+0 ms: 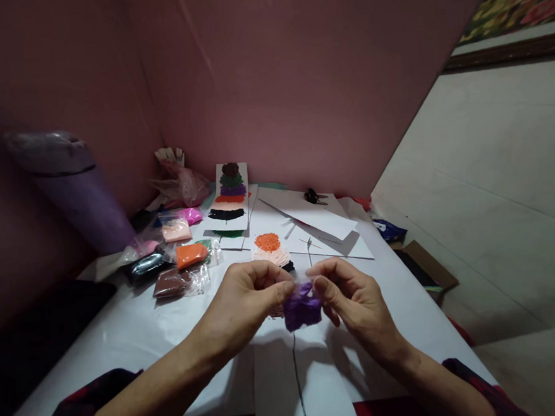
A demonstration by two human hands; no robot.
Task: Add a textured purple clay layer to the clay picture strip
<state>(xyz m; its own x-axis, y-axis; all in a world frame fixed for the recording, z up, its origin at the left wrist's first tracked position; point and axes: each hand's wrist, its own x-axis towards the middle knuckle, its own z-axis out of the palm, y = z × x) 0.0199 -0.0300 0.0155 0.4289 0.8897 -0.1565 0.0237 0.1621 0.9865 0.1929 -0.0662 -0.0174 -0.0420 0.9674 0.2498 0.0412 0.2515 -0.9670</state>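
Purple clay lump point(302, 307) sits at lower centre of the frame, pinched between both hands just above the white counter point(138, 325). Left hand point(245, 296) comes in from the lower left with its fingers point(283, 290) curled narrow and closed on the left edge of the lump; right hand point(355, 297) comes in from the lower right, its fingers point(321, 286) likewise drawn tight on the lump's upper right edge. The two hands nearly meet over the clay.

Below the hands lies a white paper sheet point(302, 390) with a thin dark line running down it. Just behind the hands, partly hidden by them, is a card with an orange and peach clay shape point(269, 248). Further up at centre stands a white card with stacked clay bands point(229, 195) in brown, green, purple, orange, peach and black. More loose white sheets point(323, 224) spread to the right of it, with a small dark object point(312, 196) on their far edge; what it is cannot be told.

Left of centre, small clear bags of clay lie in a cluster: a brown bag point(173, 282), an orange bag point(191, 254), a black bag point(145, 267), a peach bag point(176, 231) and a pink bag point(188, 214). A purple bin point(74, 187) with a plastic liner stands at the left against the pink wall point(298, 92). A blue packet point(389, 230) lies at the counter's right edge
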